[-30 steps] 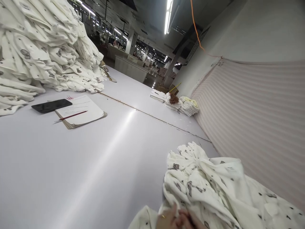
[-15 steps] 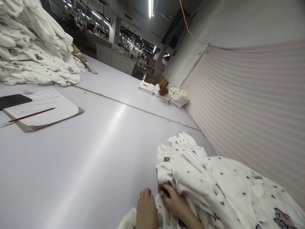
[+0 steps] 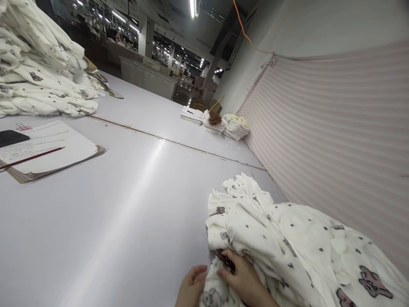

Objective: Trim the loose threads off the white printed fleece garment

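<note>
Hands meet at the bottom edge of the view: the left hand (image 3: 191, 286) curls its fingers against the near fold of a white printed garment (image 3: 281, 247), and the right hand (image 3: 240, 277) pinches a bunched bit of the same cloth, with something dark under the fingertips that may be a label, though it is too small to tell. That garment lies crumpled at the near right of the table (image 3: 128, 221), its far side close against the striped fabric wall (image 3: 335, 140), soft and thick-looking, dotted with small dark marks and a few pink-grey animal shapes. To the left of the hands the smooth, pale, faintly glossy tabletop runs wide and bare up to a thin seam (image 3: 179, 143) crossing it. At the left edge sits a clipboard of papers (image 3: 47, 151), flat and rectangular, with a red pencil (image 3: 30, 157) lying across it and a black phone (image 3: 11, 137) touching its far corner. Behind them a tall heap of folded garments (image 3: 38, 72) of the same white printed cloth rises past the frame. Beyond the seam, near the wall, small low stacks (image 3: 220, 123) of cloth and paper rest together, and farther off more tables stand under strip lights.
</note>
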Demonstrator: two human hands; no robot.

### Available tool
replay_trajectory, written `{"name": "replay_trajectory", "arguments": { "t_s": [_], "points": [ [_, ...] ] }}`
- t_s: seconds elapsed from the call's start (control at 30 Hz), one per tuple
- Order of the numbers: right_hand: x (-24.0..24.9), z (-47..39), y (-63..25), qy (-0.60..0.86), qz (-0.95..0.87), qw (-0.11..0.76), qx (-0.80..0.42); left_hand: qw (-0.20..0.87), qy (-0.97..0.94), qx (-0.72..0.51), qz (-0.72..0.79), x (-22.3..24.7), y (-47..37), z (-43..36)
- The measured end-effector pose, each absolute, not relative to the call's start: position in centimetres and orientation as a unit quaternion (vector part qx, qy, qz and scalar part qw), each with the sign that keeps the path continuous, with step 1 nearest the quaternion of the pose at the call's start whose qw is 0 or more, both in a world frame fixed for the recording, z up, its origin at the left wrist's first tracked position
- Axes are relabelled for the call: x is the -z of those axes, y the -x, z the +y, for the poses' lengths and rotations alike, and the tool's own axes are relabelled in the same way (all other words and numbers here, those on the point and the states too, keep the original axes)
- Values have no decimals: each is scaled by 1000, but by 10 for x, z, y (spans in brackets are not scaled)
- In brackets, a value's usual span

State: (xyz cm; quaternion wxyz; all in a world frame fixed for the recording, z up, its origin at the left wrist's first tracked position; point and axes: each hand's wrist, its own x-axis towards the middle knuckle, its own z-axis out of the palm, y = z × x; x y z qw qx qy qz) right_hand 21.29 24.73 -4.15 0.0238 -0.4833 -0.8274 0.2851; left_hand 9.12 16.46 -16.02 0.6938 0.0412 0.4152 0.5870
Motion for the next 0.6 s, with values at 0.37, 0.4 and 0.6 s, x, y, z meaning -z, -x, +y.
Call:
{"name": "replay_trajectory", "arguments": {
  "t_s": [0.37,0.4,0.6],
  "points": [
    [43,225,-215,477,-849,-31,-226,753,128,-579,286,152,-105,157],
    [43,226,-214,487,-844,-26,-223,753,130,-579,286,153,-106,158],
    [48,226,-199,532,-818,20,-217,709,89,-600,359,152,-87,145]
  ]
}}
